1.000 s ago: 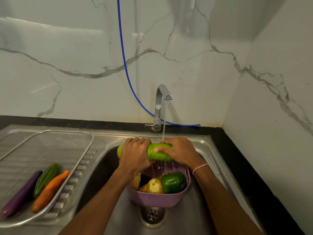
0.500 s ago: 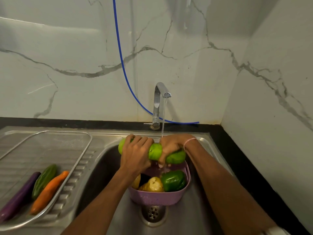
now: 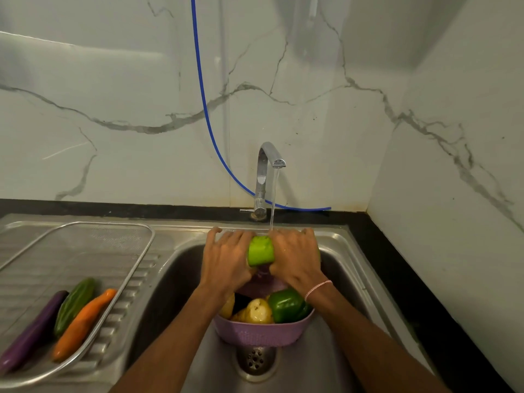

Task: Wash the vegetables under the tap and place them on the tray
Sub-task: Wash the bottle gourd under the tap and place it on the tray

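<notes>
Under the running tap (image 3: 268, 165) I hold a light green cucumber (image 3: 261, 251) level over the sink. My left hand (image 3: 226, 260) grips its left part and my right hand (image 3: 296, 259) grips its right part, so only the middle shows. Water falls onto it between my hands. Below them a purple basket (image 3: 261, 333) holds a green bell pepper (image 3: 286, 306), potatoes (image 3: 258, 310) and something dark. On the wire mesh tray (image 3: 136, 276) at the left lie a purple eggplant (image 3: 31, 333), a dark green gourd (image 3: 74, 303) and an orange carrot (image 3: 82, 324).
The steel sink basin (image 3: 170, 293) has its drain (image 3: 255, 360) just in front of the basket. A blue hose (image 3: 204, 109) hangs down the marble wall behind the tap. A black counter edge (image 3: 411, 293) runs along the right, against the side wall.
My hands have slid along the cucumber: the left one moved right over its left end and the right one turned palm down over the right end. Only a short middle piece now shows.
</notes>
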The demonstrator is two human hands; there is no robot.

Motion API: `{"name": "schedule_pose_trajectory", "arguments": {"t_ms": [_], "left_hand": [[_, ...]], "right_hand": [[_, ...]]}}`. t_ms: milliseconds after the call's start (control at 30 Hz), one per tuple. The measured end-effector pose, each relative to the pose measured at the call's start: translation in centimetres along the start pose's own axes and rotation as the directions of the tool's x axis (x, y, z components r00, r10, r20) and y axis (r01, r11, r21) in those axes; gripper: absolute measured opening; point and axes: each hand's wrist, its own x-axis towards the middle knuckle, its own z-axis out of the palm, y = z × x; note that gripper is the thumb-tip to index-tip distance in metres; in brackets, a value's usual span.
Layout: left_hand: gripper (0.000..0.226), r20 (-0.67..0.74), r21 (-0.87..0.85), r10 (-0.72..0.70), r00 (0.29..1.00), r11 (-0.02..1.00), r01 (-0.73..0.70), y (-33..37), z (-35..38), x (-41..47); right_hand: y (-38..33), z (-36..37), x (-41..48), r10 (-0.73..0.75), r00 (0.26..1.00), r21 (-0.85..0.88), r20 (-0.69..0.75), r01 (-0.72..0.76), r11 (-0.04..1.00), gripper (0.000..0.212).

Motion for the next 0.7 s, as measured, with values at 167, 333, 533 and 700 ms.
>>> {"name": "schedule_pose_trajectory", "arguments": {"t_ms": [167,333,533,700], "left_hand": [[0.072,0.052,-0.03,-0.114,0.992,0.993,0.115,-0.3,-0.1,-0.3],[0.062,0.035,-0.106,-0.251,0.967,0.961,0.253,0.6,-0.9,0.5],[0.063,0.255,-0.304,-0.45,0.856,0.803,0.513,1.8,-1.4,1.1],[0.062,0.426,-0.513,-0.388,0.817,0.64,0.572,2.3,-0.6,1.2]], "right_hand": [[0.5,-0.6,1.0,-0.004,0.996,0.054,0.085,-0.001,0.999,0.06],[-0.4,1.4,0.2,0.021,0.973,-0.148,-0.23,-0.056,0.987,0.066],[-1.3,1.1,0.7,0.326,0.855,0.215,-0.403,-0.258,0.942,0.111],[-3.3,0.4,0.6,0.719,0.695,0.985,0.023,-0.139,0.102,0.077]]}}
